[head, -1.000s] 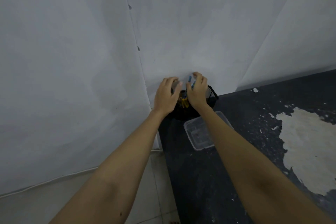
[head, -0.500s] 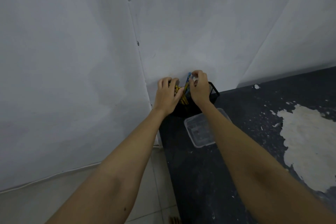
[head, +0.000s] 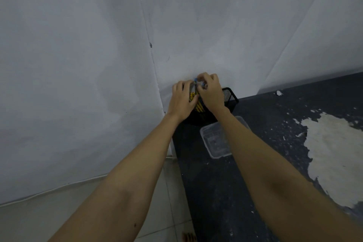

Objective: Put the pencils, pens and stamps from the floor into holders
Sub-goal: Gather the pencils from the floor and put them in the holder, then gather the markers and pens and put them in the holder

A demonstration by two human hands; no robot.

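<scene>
Two hands [head: 196, 97] on pencils [head: 197, 104]

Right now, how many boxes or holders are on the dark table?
2. The black mesh holder stands against the wall at the table's far corner, under both hands. The clear plastic box sits just in front of it, partly under the right forearm. Others could be hidden.

A single wide-angle camera, worn on the person's head, looked forward and steeply down along both outstretched forearms toward a dark worktop [head: 255, 116] set against a white wall [head: 78, 65]. The hands sat far from the lens at mid-frame, floor tiles [head: 149, 198] visible below. No second view was supplied.
</scene>
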